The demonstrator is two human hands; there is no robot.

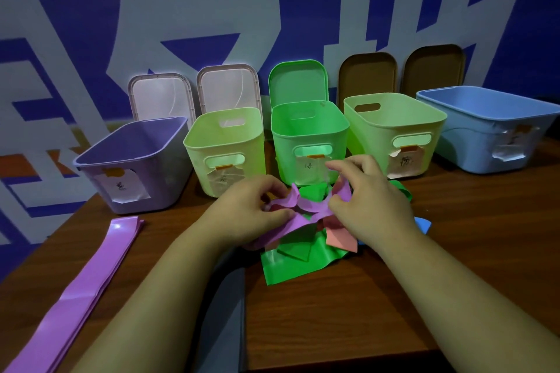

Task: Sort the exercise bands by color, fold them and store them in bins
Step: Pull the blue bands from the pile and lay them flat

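Sorting stage, head view. The left hand [248, 206] and the right hand [369, 200] meet over a mixed heap of bands on the wooden table [333, 327], just in front of the green bin [309, 130]. Each hand has its thumb and curled fingers pinched on the crumpled purple band [307, 208]. This band lies directly between the two sets of fingertips and on top of the heap. Its visible long axis runs roughly left to right from one hand to the other, and a flatter tail slants down and leftward beneath the left hand. It is twisted rather than flat, so neither end points clearly anywhere, and whether it is looped round the other bands cannot be told. Beneath it lie a wide green band [291, 266], a pink band [341, 241] just under the right hand, and a corner of a blue band [422, 224] to the right of that wrist. The coming move appears to turn on the leftward offset of the destinations. The stack of flattened purple bands [91, 275] lies well apart to the left, its long axis running diagonally from the near left edge toward the purple bin [136, 179], which stands at the far left of the row. The left hand is the nearer to both. Freeing the band probably calls for a lift up and to the left, away from the heap.
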